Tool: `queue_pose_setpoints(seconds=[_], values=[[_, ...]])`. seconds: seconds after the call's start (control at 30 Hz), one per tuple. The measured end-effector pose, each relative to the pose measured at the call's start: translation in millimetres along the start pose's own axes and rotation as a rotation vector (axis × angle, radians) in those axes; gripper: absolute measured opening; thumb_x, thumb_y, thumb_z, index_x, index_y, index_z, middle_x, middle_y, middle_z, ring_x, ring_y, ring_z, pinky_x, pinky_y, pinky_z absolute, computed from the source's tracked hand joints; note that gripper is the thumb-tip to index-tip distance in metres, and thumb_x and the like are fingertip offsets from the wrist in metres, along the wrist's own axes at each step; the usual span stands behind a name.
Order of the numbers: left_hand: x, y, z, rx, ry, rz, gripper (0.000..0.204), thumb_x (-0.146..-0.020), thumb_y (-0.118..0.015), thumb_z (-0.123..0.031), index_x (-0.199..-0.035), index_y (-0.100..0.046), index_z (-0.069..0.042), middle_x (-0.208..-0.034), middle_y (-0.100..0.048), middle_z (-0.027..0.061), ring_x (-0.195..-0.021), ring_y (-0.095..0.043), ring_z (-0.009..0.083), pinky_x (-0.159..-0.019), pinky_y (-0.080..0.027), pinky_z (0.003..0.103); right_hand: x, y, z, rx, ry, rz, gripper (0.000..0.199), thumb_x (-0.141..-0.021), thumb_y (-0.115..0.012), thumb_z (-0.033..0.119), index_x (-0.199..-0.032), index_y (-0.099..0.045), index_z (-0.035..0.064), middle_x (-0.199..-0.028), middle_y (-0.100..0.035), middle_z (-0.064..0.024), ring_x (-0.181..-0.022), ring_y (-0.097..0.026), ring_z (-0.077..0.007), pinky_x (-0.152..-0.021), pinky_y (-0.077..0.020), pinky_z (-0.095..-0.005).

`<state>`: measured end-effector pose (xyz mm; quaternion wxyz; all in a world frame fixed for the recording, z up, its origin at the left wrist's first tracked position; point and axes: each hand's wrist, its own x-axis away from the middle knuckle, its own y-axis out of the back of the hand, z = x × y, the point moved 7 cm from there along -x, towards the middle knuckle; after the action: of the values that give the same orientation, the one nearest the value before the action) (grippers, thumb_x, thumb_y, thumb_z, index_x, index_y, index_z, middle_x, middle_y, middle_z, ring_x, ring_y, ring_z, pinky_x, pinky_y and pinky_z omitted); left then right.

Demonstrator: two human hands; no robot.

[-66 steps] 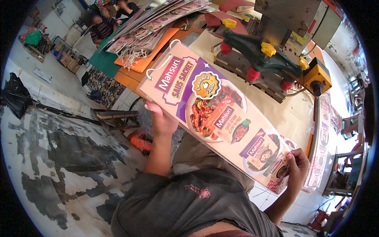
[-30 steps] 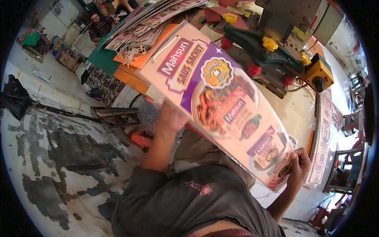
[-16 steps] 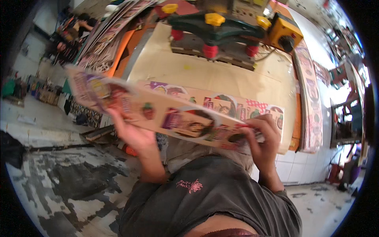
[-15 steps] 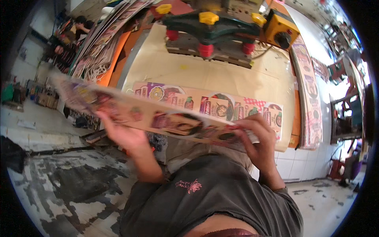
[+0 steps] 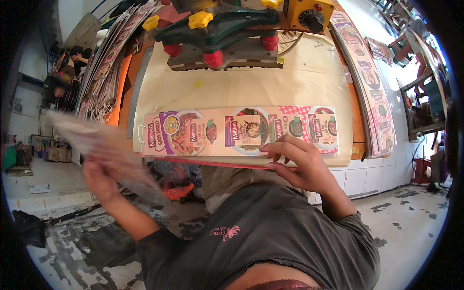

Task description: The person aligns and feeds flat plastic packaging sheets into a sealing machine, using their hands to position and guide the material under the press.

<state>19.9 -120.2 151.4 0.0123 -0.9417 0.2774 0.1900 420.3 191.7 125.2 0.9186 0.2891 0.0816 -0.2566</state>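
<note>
Fingers of the left hand (image 5: 101, 184) bend around a blurry card (image 5: 104, 147), up in the air at the left. A long food card (image 5: 216, 133) lies flat on a cream sheet (image 5: 232, 89). The right hand (image 5: 304, 165), half curled, is over that card's near edge; I cannot tell whether it pinches.

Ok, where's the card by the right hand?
In the head view, the card lies at centre on the cream sheet, nearer than the green clamp, with the right hand over its near edge, right of centre.
</note>
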Motion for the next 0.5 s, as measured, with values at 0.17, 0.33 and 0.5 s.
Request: queue_pose_setpoints(seconds=[0.17,0.33,0.5], values=[[16.7,-155.4,0.1,-0.31,-0.001,0.561,0.04,-0.104,-0.067,-0.034,-0.118,-0.069,0.003,-0.084,-0.068,0.0021,-0.074,-0.059,0.0062,-0.068,-0.047,0.022,-0.8,-1.0,3.7,-0.193,0.025,-0.102,0.038,-0.085,-0.083,0.005,-0.12,-0.068,0.0081,-0.099,-0.068,-0.0062,-0.084,-0.07,-0.0221,-0.064,-0.0525,-0.0323],[26.2,-215.2,33.3,-0.183,0.46,0.747,0.036,-0.109,-0.059,-0.029,-0.123,-0.069,0.003,-0.091,-0.072,0.0009,-0.084,-0.063,0.0061,-0.078,-0.05,0.023,7.3,-12.0,67.7,0.396,0.726,-0.131,0.032,-0.093,-0.073,0.017,-0.125,-0.067,0.013,-0.126,-0.069,-0.0104,-0.115,-0.067,-0.0271,-0.098,-0.0532,-0.0421],[37.3,-248.4,40.8,0.029,0.578,0.864,0.039,-0.11,-0.058,-0.031,-0.129,-0.066,0.002,-0.11,-0.073,0.0037,-0.099,-0.065,0.0075,-0.087,-0.053,0.026,-19.8,-52.1,50.2,0.676,0.466,0.056,0.039,-0.095,-0.063,0.021,-0.134,-0.067,0.015,-0.152,-0.056,-0.0097,-0.143,-0.051,-0.0278,-0.119,-0.0383,-0.0497]])
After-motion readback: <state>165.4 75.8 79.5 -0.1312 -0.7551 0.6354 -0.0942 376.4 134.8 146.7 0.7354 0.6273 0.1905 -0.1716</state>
